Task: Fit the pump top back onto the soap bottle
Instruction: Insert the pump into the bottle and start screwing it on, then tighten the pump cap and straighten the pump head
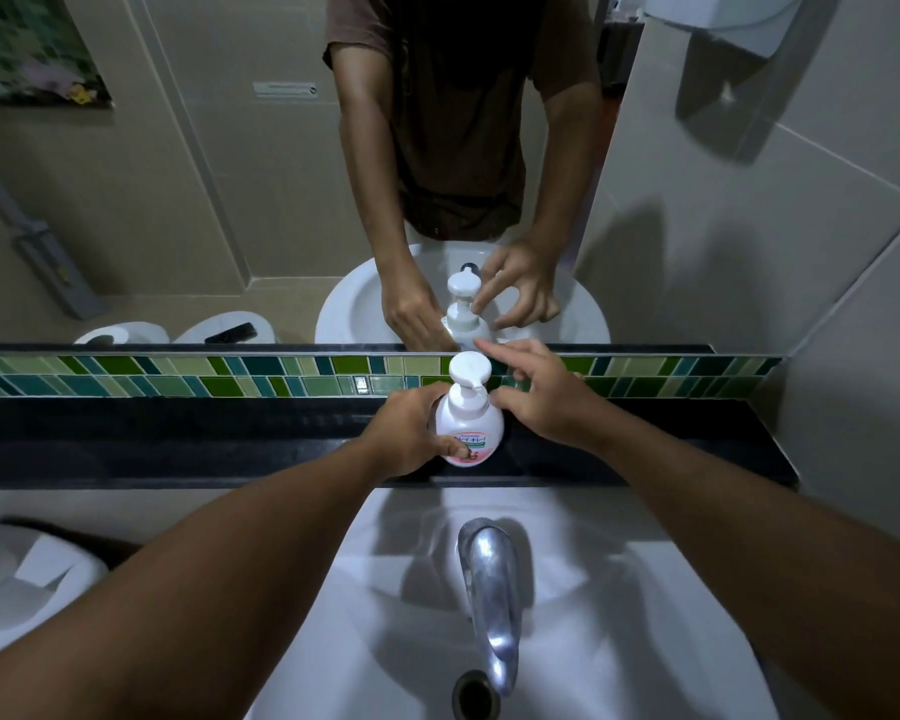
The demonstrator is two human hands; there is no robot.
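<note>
A white soap bottle with a pink label stands upright on the black ledge behind the sink. Its white pump top sits on the bottle's neck. My left hand wraps around the bottle's left side, thumb across the label. My right hand hovers just right of the pump collar with fingers spread, fingertips close to the neck but holding nothing. The mirror above repeats the bottle and both hands.
A white sink with a chrome tap and drain lies below my arms. A green tile strip and the mirror back the ledge. A white object sits at lower left.
</note>
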